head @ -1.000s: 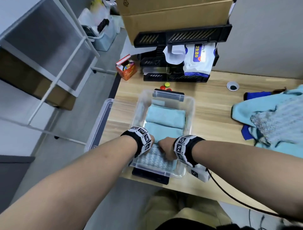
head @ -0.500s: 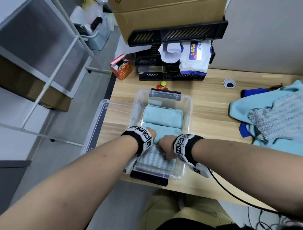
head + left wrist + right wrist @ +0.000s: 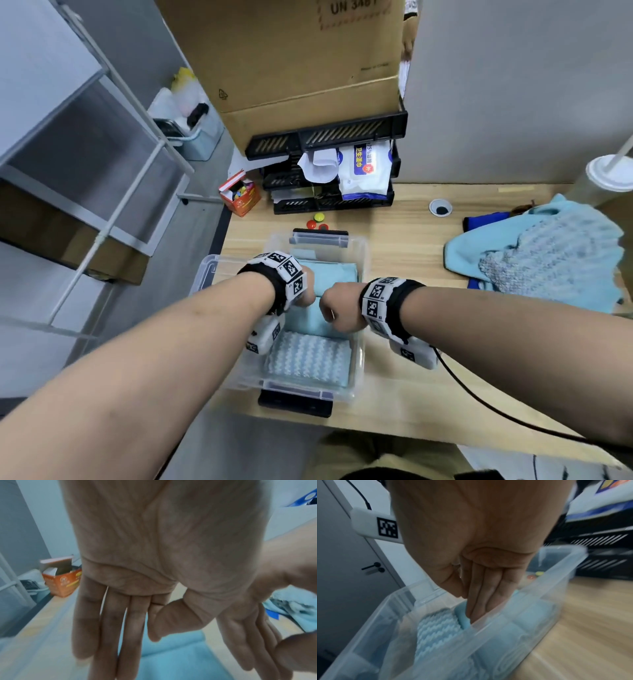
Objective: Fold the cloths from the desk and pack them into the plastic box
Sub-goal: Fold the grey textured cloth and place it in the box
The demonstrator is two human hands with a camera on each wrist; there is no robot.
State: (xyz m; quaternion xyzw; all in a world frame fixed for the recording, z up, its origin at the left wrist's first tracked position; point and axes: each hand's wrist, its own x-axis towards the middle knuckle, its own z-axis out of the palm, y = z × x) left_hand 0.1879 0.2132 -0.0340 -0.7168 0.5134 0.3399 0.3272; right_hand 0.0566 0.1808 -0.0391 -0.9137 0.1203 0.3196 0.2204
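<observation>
From my head camera, the clear plastic box (image 3: 359, 346) sits at the near edge of the wooden desk (image 3: 404, 240). Three folded cloths lie in it in a row: a textured cloth (image 3: 308, 358) nearest me, a smooth blue cloth (image 3: 308, 317) in the middle and another folded blue cloth (image 3: 334, 272) at the far end. My left hand (image 3: 305, 291) and right hand (image 3: 339, 308) are both down over the middle one. A heap of unfolded cloths (image 3: 537, 257) lies well apart on the right.

From my left wrist, my left hand (image 3: 154, 561) is flat, fingers (image 3: 109, 622) straight and released, above blue cloth.

From my right wrist, my right hand (image 3: 471, 547) points down inside the box (image 3: 513, 622), straight fingers (image 3: 481, 601) together, pressing the smooth blue cloth (image 3: 462, 616) beside the textured cloth (image 3: 436, 627).
</observation>
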